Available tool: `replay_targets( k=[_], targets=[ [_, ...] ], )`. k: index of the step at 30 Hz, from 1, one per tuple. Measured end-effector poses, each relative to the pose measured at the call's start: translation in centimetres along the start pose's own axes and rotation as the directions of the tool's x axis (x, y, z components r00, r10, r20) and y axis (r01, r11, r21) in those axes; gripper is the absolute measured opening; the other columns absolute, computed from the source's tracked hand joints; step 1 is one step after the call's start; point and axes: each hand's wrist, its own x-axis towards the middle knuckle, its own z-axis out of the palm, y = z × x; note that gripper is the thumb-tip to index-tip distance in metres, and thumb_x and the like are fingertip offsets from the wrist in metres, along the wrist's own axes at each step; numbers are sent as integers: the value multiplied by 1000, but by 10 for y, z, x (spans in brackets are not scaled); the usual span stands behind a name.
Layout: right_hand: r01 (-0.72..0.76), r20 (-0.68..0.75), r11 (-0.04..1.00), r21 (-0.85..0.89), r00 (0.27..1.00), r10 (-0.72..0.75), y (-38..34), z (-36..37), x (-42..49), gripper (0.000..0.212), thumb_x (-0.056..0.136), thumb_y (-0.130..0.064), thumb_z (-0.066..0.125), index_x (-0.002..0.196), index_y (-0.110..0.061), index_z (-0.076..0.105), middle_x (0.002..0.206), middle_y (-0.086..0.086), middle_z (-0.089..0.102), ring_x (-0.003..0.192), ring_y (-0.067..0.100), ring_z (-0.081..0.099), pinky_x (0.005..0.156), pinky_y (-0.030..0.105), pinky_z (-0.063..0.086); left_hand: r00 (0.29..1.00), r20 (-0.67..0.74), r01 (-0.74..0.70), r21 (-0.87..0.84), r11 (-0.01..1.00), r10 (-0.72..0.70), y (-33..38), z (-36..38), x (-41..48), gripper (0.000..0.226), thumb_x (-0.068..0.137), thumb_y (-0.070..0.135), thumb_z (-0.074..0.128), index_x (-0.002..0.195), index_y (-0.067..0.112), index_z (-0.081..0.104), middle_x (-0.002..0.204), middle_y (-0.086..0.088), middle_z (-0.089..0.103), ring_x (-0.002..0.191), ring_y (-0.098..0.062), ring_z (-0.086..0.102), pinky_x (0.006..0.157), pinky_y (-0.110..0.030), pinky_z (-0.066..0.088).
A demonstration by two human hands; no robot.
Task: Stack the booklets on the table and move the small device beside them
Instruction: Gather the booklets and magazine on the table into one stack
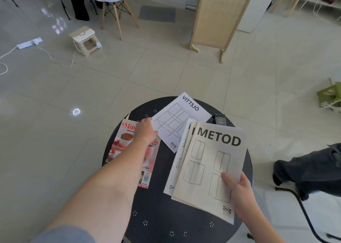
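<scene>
On the round black table (158,215) lie several booklets. My right hand (238,193) grips the METOD booklet (208,161) by its lower right corner; it rests over another white booklet (177,171). The VITTSJÖ booklet (179,121) lies flat at the far side. At the left, a red food magazine (129,150) lies partly under my left arm. My left hand (145,130) reaches across it, fingers touching the left edge of the VITTSJÖ booklet. A small black device (220,119) sits at the table's far right edge.
A beige folding stool (84,40) and a power strip (29,43) with cable are on the tiled floor at the far left. A white chair (112,1) and a wooden screen (217,16) stand behind. A person's dark trouser leg (311,169) is at the right.
</scene>
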Motion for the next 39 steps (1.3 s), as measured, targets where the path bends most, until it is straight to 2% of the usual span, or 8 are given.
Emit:
replay_targets(
  k=[3, 9, 13, 20, 25, 29, 33, 39],
  targets=[
    [-9, -2, 1000, 0, 1000, 9, 4, 3, 8, 24, 101, -8, 67, 124, -15, 68, 110, 6, 84, 96, 29, 82, 86, 49, 63, 1000, 29, -11, 49, 999, 9, -2, 2, 22, 48, 92, 27, 82, 133, 15, 61, 137, -12, 67, 126, -37, 60, 102, -51, 56],
    [-18, -15, 1000, -3, 1000, 18, 9, 0, 21, 24, 101, -9, 67, 124, -15, 69, 111, 9, 84, 98, 33, 81, 91, 55, 63, 999, -26, 30, 139, 990, -26, 13, 17, 49, 79, 91, 38, 84, 155, 11, 47, 151, -16, 55, 138, -40, 53, 112, -53, 47],
    [-32, -27, 999, -5, 999, 32, 11, -3, 24, 24, 101, -8, 67, 124, -14, 69, 111, 11, 84, 100, 37, 81, 94, 60, 61, 994, -113, 20, 176, 984, 0, 15, 24, 61, 45, 99, 22, 73, 143, 16, 63, 134, -12, 67, 128, -37, 56, 111, -54, 41],
    [-32, -37, 999, -26, 999, 31, 12, -18, 22, 21, 101, -11, 68, 122, -17, 69, 109, 10, 84, 99, 37, 81, 93, 62, 61, 996, -63, -70, -32, 997, 68, 12, 4, 26, 19, 106, 4, 46, 95, 13, 58, 108, -12, 74, 86, -34, 67, 64, -39, 54],
    [-25, -6, 1000, -18, 1000, 25, 9, -19, 18, 24, 101, -11, 68, 124, -15, 68, 109, 9, 84, 99, 38, 80, 94, 63, 61, 1000, -29, -16, -260, 965, 9, -10, -19, -34, 38, 109, 3, 45, 138, 19, 63, 125, -8, 75, 91, -24, 69, 64, -33, 52],
    [-14, 33, 1000, -11, 999, 15, 6, -18, 11, 25, 101, -12, 69, 125, -16, 67, 112, 11, 83, 102, 40, 79, 95, 65, 59, 998, -7, 57, -481, 875, -69, -25, -24, -97, 43, 112, 13, 51, 154, 21, 54, 145, -5, 66, 95, -8, 68, 67, -24, 59],
    [-5, 65, 1000, 1, 998, 5, -1, -21, 4, 26, 100, -11, 69, 127, -14, 67, 112, 12, 83, 101, 41, 79, 95, 66, 59, 991, 71, 130, -717, 684, -113, -25, -24, -170, 37, 111, 16, 54, 144, 30, 60, 133, 0, 70, 106, -19, 77, 80, -45, 71],
    [-19, 144, 999, 49, 990, 12, -5, -30, -12, 29, 101, -6, 66, 130, -12, 65, 117, 15, 82, 105, 43, 78, 97, 67, 57, 986, 129, 161, -916, 367, -110, -12, -12, -263, 37, 109, 14, 62, 139, 36, 65, 129, 3, 77, 119, -23, 75, 82, -42, 70]
  ],
)
